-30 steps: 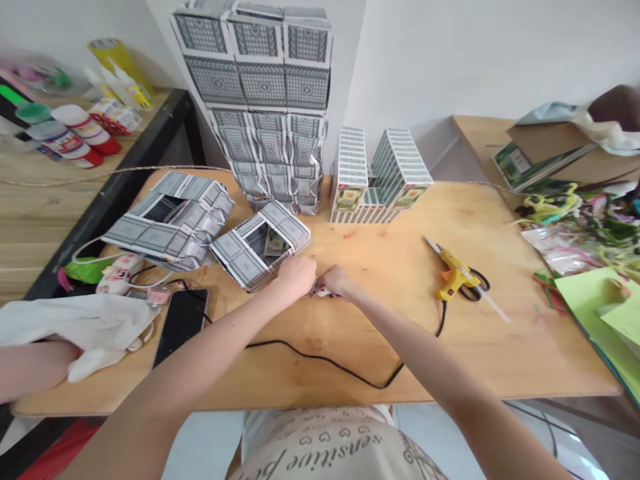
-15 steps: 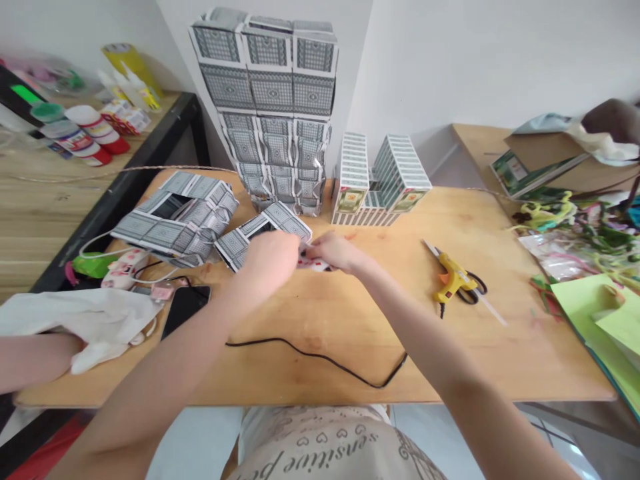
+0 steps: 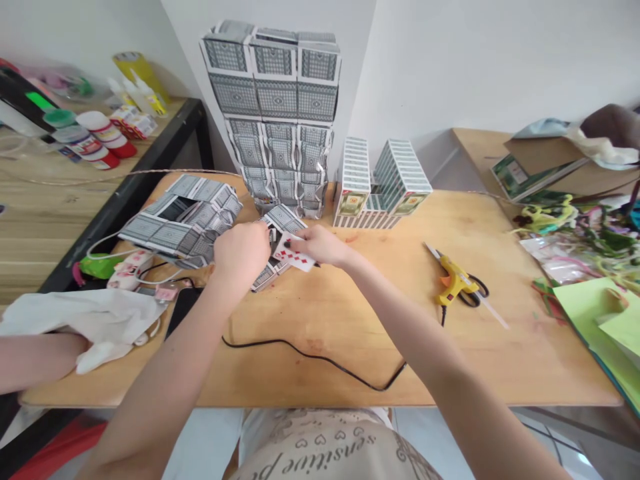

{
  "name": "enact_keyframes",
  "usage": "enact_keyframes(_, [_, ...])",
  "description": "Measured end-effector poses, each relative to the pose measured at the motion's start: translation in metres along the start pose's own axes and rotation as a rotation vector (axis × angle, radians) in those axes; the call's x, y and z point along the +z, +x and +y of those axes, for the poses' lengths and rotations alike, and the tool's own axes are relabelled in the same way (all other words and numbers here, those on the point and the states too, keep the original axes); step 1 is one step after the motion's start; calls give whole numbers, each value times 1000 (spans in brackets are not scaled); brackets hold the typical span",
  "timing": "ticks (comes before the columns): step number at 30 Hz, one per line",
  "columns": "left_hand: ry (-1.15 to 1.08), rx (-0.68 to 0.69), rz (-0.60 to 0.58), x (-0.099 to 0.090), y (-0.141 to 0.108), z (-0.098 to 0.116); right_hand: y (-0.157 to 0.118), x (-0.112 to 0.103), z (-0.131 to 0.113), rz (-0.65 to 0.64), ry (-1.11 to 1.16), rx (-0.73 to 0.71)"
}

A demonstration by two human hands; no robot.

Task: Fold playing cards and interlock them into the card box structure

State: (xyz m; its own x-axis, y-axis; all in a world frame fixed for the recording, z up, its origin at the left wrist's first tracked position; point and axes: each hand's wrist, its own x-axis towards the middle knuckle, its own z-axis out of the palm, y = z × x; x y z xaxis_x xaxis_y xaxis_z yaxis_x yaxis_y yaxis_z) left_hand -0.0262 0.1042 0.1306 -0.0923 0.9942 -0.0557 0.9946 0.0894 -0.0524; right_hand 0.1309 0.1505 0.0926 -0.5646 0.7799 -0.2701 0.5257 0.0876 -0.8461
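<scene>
My right hand (image 3: 320, 245) pinches a playing card (image 3: 295, 255) with red diamonds, face up, over the small card structure (image 3: 283, 219). My left hand (image 3: 243, 252) is closed at the left side of that structure, covering part of it; its fingertips are hidden, so its grip is unclear. Behind my hands a tall card tower (image 3: 277, 103) stands upright against the wall. To the left lies a larger card structure with a square opening (image 3: 200, 227). A U-shaped card piece (image 3: 370, 218) stands right of the tower.
A yellow glue gun (image 3: 454, 281) and scissors (image 3: 479, 287) lie at the right, with a black cable (image 3: 320, 358) along the front. At the left are a phone (image 3: 183, 308), white cloth (image 3: 100, 320) and another person's arm (image 3: 40, 362). Bottles (image 3: 97, 143) stand farther back.
My left hand has moved left and away from my right hand. The small structure has turned and shifted right, and the diamond card is now in fuller view. The camera view has shifted slightly.
</scene>
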Motion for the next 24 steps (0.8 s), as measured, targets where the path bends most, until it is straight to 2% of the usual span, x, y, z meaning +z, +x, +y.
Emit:
enact_keyframes(3, [-28, -32, 13, -2, -20, 0, -28, 1, 25, -67, -141, 25])
enact_keyframes(5, [-80, 12, -27, 4, -36, 2, -43, 18, 43, -65, -300, 89])
enact_keyframes(8, [-186, 76, -110, 24, -57, 9, -55, 54, 63, -152, -486, -24])
enact_keyframes(10, [-273, 106, -152, 43, -65, 14, -55, 64, 70, -155, -559, -66])
enact_keyframes(12, [-337, 110, -197, 61, -69, 17, -51, 56, 74, -74, -635, 16])
enact_keyframes(15, [-364, 51, -247, 85, -73, 19, -48, 32, 77, 131, -768, 246])
enact_keyframes(17, [-386, 6, -241, 96, -76, 18, -54, 29, 75, 239, -748, 298])
enact_keyframes(18, [-402, -13, -229, 100, -77, 18, -58, 34, 73, 249, -697, 277])
enact_keyframes(21, [-451, -52, -172, 108, -81, 16, -69, 64, 71, 36, -459, 4])
enact_keyframes(22, [-467, -58, -155, 109, -81, 16, -70, 73, 73, 27, -450, -26])
enact_keyframes(24, [-512, -59, -139, 109, -82, 15, -70, 81, 80, 181, -485, 98])
